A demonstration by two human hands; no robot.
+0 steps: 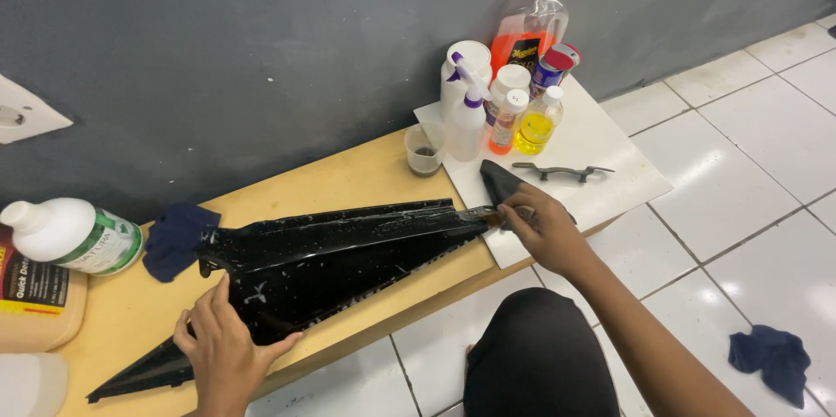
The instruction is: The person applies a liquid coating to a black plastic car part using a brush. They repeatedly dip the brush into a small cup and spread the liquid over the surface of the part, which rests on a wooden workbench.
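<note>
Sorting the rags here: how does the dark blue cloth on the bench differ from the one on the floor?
The bench cloth lies on the wooden bench, next to the black trim panel and near the left hand; the floor cloth lies alone on white tiles, away from both hands. The bench cloth is partly tucked behind the panel; the floor cloth shows whole. Both are dark blue and crumpled.

A wooden bench (366, 175) carries a black panel (331, 252), bottles, perhaps a white board (610, 151).

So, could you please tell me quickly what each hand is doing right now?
Left hand: open, pressed flat on the black trim panel.
Right hand: closed on a small brush at the panel's tip.
</note>
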